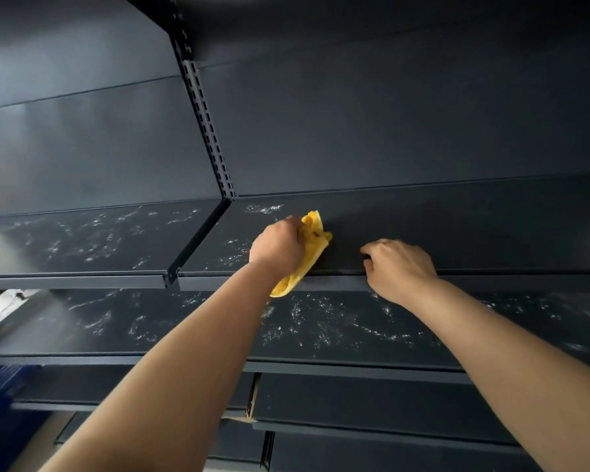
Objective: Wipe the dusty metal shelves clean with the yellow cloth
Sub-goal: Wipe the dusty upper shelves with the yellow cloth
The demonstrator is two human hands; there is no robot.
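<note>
At centre frame, the left hand [280, 245] grips the bunched yellow cloth [312, 247] against the upper metal shelf [457, 233]. The right hand [401, 269] rests on the shelf lip, fingers loosely curled, holding nothing. Step in hand: wiping this shelf. The next move likely calls for a leftward stroke through the dust patch [234, 252]. The lower shelf [184, 321] is not yet wiped.
</note>
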